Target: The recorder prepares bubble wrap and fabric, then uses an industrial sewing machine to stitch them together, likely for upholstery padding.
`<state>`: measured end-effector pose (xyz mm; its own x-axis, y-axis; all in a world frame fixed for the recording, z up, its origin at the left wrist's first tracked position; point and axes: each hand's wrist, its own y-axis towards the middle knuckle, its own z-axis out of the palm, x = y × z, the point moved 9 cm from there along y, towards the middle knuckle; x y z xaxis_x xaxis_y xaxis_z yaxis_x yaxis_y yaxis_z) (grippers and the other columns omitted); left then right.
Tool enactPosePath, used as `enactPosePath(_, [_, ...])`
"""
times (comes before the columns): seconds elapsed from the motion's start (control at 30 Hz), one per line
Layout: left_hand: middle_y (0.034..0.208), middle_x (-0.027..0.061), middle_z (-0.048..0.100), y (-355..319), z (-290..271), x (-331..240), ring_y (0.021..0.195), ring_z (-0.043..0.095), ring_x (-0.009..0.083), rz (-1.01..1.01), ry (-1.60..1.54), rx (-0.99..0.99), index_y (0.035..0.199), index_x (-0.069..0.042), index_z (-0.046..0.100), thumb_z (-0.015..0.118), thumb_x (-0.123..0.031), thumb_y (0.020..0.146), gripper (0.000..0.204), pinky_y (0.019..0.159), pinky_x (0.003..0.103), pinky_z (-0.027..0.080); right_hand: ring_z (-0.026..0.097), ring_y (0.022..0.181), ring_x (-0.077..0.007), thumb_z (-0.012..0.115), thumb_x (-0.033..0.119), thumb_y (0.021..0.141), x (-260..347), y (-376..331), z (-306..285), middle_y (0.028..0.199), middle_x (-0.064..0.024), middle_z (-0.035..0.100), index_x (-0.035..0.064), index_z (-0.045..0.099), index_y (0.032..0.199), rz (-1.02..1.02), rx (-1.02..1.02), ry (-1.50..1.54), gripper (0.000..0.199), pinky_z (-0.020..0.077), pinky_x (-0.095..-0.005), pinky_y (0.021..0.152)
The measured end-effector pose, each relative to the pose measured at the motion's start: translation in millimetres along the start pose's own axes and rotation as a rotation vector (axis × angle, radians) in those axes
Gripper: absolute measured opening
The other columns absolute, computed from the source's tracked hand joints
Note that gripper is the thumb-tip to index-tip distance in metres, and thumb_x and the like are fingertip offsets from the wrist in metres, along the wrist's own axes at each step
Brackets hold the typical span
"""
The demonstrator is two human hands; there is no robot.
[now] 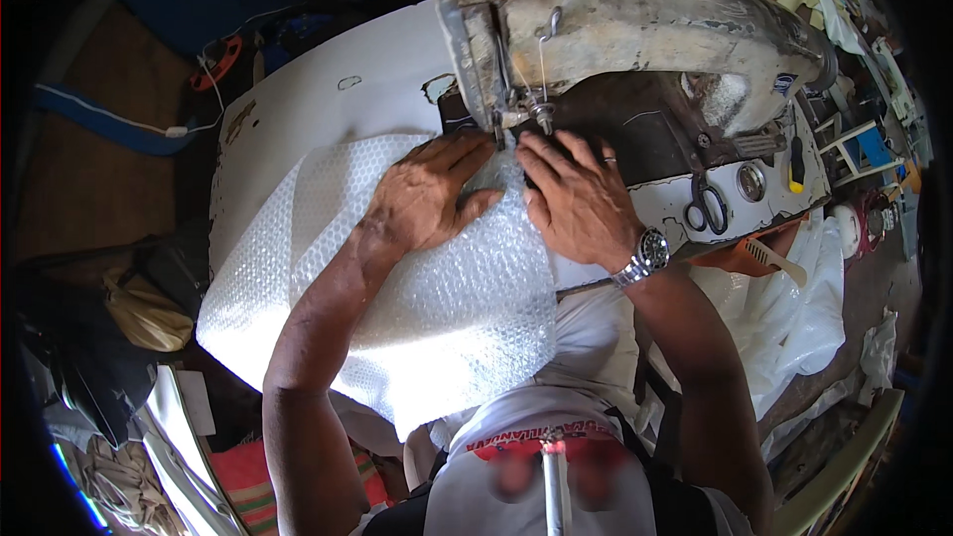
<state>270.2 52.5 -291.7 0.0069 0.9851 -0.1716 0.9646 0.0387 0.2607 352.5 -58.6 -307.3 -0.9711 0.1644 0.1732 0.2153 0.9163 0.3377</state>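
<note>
A sheet of clear bubble wrap (417, 337) lies over the left part of a worn white sewing table (308, 89) and hangs over its near edge. My left hand (429, 189) rests flat on the wrap, fingers stretched toward the sewing machine's needle area. Beside it, my right hand (581, 201) lies flat at the wrap's right edge, its fingertips just by the presser foot (542, 117). The old, paint-worn sewing machine (635, 25) arches over from the right. Its needle tip and the wrap's edge beneath the fingers are hidden.
Black-handled scissors (705, 201) lie right of my right hand, near a small round metal tin (751, 181) and a yellow-and-black screwdriver (796, 164). Clear plastic sheeting (794, 308) hangs below the table at right. A cigarette (554, 486) juts in from the bottom.
</note>
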Motion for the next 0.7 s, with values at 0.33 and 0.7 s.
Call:
enactPosePath(0.33, [0.151, 0.0251, 0.044, -37, -17, 20, 0.139, 0.045, 0.0396, -0.165, 0.355, -0.105, 0.145, 0.003, 0.046, 0.045, -0.06, 0.101, 0.077, 0.117, 0.05, 0.032, 0.068, 0.077, -0.0274, 0.06, 0.011, 0.098, 23, -104, -77, 0.091, -0.0153, 0.07, 0.0016, 0.065, 0.112, 0.211, -0.325, 0.712, 0.018, 0.052, -0.0353, 0.066])
enactPosePath(0.7, [0.115, 0.0247, 0.069, -84, -67, 55, 0.105, 0.069, 0.0397, -0.581, 0.211, 0.083, 0.125, 0.001, 0.062, 0.062, -0.051, 0.096, 0.059, 0.092, 0.047, 0.055, 0.067, 0.064, -0.026, 0.069, 0.04, 0.095, 64, -203, 50, 0.069, -0.0146, 0.065, 0.0001, 0.059, 0.083, 0.538, 0.161, 0.962, 0.043, 0.0507, -0.0394, 0.061])
